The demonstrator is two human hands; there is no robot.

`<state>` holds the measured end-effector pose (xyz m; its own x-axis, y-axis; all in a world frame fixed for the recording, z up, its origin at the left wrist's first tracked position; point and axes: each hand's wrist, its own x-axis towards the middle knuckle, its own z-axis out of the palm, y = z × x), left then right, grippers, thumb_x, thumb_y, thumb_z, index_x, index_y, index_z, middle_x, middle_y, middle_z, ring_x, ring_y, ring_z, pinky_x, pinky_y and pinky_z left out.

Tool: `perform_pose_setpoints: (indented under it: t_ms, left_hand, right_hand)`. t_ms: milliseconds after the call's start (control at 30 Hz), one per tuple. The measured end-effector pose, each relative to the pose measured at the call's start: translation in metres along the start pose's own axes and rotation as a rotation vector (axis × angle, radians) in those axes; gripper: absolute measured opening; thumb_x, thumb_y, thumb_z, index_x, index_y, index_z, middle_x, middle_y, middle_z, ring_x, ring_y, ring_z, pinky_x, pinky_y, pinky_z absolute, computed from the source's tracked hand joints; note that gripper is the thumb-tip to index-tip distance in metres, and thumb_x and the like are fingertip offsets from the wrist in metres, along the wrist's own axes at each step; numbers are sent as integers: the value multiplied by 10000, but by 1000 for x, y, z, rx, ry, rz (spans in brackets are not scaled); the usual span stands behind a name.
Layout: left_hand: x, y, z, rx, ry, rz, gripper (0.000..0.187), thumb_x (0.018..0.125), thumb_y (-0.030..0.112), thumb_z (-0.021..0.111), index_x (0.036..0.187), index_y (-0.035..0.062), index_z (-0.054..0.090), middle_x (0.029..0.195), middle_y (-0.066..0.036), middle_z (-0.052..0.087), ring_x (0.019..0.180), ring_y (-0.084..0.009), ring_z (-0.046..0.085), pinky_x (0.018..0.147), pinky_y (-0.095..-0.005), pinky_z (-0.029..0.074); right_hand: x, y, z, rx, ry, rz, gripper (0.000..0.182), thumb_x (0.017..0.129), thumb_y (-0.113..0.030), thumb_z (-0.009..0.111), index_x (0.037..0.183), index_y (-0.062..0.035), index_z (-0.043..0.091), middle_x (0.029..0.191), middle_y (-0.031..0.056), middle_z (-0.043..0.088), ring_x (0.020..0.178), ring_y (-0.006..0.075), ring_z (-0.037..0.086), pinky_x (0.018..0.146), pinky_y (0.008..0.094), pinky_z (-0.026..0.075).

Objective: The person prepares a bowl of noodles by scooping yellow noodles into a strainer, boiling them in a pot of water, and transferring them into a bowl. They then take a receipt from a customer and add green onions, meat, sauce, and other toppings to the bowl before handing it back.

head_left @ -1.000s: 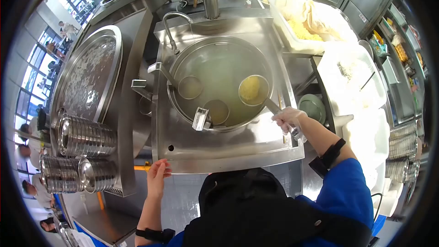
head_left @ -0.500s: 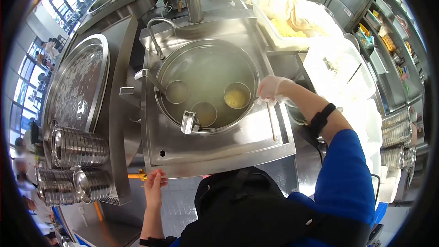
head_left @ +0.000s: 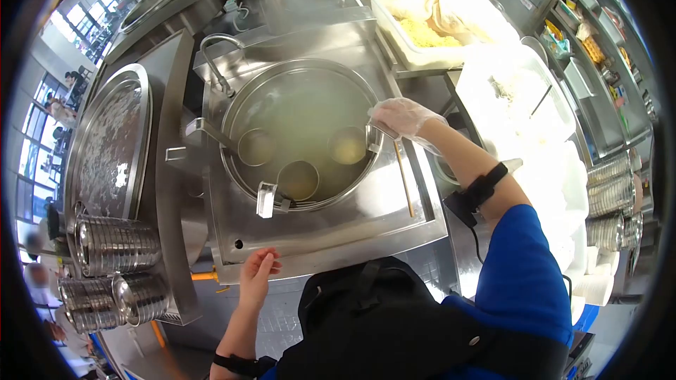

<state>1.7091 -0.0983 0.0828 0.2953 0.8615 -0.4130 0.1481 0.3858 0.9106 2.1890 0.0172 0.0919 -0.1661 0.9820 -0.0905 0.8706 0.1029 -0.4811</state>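
Observation:
A round pot of cloudy water point(head_left: 303, 102) is set into the steel counter. Three strainer baskets sit in it: one at the left point(head_left: 255, 147), one at the front point(head_left: 298, 181), and one at the right point(head_left: 347, 146) with something yellow inside. My right hand point(head_left: 403, 118), in a clear glove, is closed around the right basket's handle at the pot's rim. Bare and holding nothing, my left hand point(head_left: 259, 267) hangs by the counter's front edge with its fingers loosely curled apart. A thin stick point(head_left: 405, 179) lies right of the pot.
A white tub of yellow noodles point(head_left: 429, 32) and a bright white container point(head_left: 517, 95) stand to the right. A faucet point(head_left: 215, 63) rises behind the pot. Stacked metal bowls point(head_left: 116, 245) and a large round pan point(head_left: 109, 144) are at the left.
The view has shifted, with the pot now further left in it. The right basket sits lower in the water. My left hand has moved slightly right and up.

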Motion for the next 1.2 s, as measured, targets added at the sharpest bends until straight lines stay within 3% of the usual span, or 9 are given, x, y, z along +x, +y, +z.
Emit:
perform_pose_setpoints:
  t_ms: [167,233,300,467,600,700,833,1033,1200]
  left_hand:
    - [24,21,49,56,-134,-6,234,957,162,522,1134,18,575,983,-51,625,827,-114,589,738,-252,473]
    - [31,29,65,70,-120,9,231,954,149,524,1135,16,576,968,-49,624,818,-112,588,733,-246,471]
    - [34,33,73,76,-95,32,218,951,136,528,1125,13,579,950,-47,623,804,-108,585,723,-236,466]
    - [29,31,57,126,90,183,153,942,95,541,1062,9,579,867,-30,599,743,-83,555,670,-206,440]
    - [35,36,35,74,411,374,190,926,82,565,1102,15,544,797,0,544,723,-72,516,643,-210,425]
    - [58,46,37,202,553,364,266,937,130,557,1167,2,521,847,-14,584,765,-84,551,673,-207,439]
    - [82,60,44,126,368,182,325,956,201,531,1204,-9,520,944,-32,631,815,-92,594,689,-218,469]
    - [106,48,23,39,88,68,212,963,206,525,1019,23,614,811,-49,662,705,-105,619,645,-230,487]
    - [97,45,14,-41,3,11,163,956,157,537,940,22,627,767,-39,660,662,-85,605,638,-217,482]
  right_hand:
    - [-52,5,-23,349,226,406,304,864,-287,549,907,-8,662,911,159,664,856,341,645,785,391,507]
    - [-65,46,23,-136,371,188,159,849,-157,514,823,-31,609,735,133,643,745,276,645,679,389,497]
    - [-77,65,71,-436,-134,192,200,858,-149,499,778,-73,666,807,112,674,794,306,661,735,431,521]
    - [-96,59,115,-485,-212,-283,100,798,-124,578,813,-104,675,760,68,661,845,264,661,730,408,524]
    - [-72,38,116,-672,-566,-363,119,760,-171,627,873,-142,650,790,50,661,825,247,664,706,374,514]
    - [-69,37,134,-480,-512,-564,64,764,-177,623,807,-132,635,731,47,655,754,253,664,672,383,519]
    - [-71,-80,45,-69,-452,-346,54,777,-98,572,774,-69,618,765,118,648,785,304,652,701,408,520]
    - [-71,-129,5,608,120,-180,113,804,-122,547,783,-32,613,688,125,591,645,275,587,647,346,489]
    - [14,-141,96,865,82,203,264,917,-200,466,811,-8,612,768,168,605,738,284,596,714,355,491]
